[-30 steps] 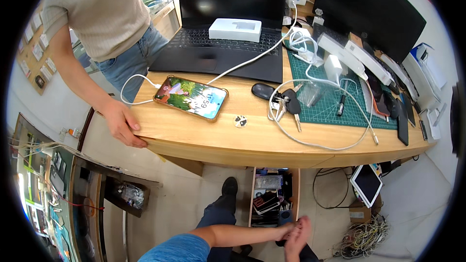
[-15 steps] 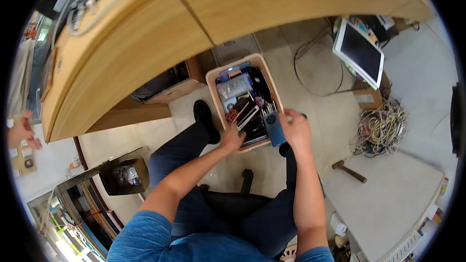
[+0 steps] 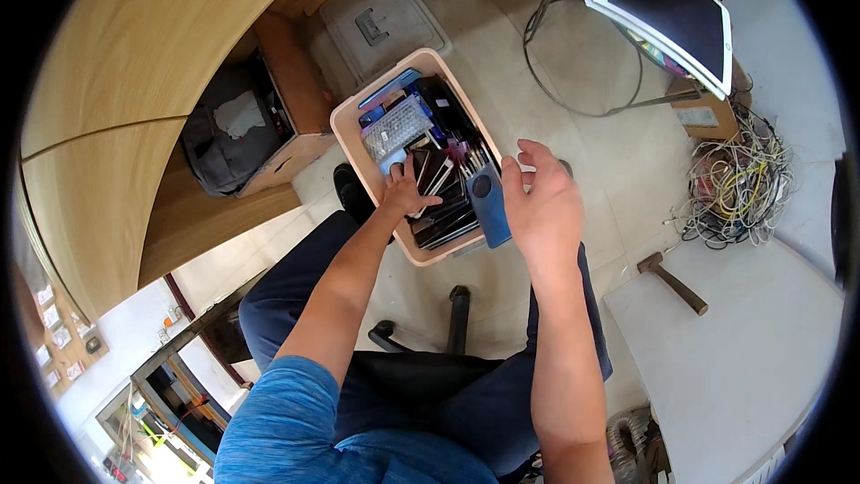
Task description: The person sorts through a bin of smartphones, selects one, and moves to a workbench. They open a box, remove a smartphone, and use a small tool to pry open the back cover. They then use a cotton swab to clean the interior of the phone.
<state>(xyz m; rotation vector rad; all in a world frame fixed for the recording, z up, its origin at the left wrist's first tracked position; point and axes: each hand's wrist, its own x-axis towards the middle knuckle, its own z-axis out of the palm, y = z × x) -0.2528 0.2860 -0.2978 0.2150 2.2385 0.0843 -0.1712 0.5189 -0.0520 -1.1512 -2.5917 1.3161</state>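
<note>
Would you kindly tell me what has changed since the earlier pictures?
Together a second ago, the hands have parted: the left hand spreads over dark devices in the bin, while the right hand hangs open right of the blue item. That item stays in its corner, the hammer on the white tabletop.

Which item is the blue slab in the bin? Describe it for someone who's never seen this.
Find the peach bin on the floor. At its near right corner, just left of the right hand, is a blue slab. A dark round disc on its face sets it apart from the black slabs beside it.
</note>
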